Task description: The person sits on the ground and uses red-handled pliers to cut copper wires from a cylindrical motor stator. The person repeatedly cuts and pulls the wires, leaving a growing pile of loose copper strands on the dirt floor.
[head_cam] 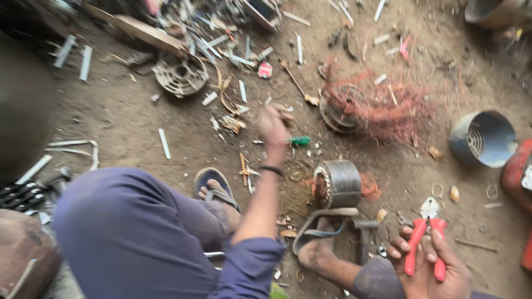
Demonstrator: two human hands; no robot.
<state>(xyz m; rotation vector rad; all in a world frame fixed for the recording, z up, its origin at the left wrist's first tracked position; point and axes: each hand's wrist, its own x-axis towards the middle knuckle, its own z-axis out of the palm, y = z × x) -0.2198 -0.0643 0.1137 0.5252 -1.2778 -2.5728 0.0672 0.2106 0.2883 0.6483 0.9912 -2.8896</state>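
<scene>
On the dirt floor, among scattered metal strips and scrap, a person squats with a motor stator lying just ahead of the sandalled feet, copper wire spilling from both its ends; the left hand reaches out ahead, blurred, closed around something small that I cannot make out, just above a green-handled screwdriver lying on the ground; the right hand wraps firmly round the red handles of a pair of pliers, jaws pointing away from the body and apparently shut on nothing. A hammer lies between the feet, near the stator. Farther off sit a tangle of reddish copper wire, a round cast end cover and a blue-grey motor housing. To work well here, I judge the stator wants pinning steady with a foot, and the pliers should bite the copper close to the core before pulling straight.
</scene>
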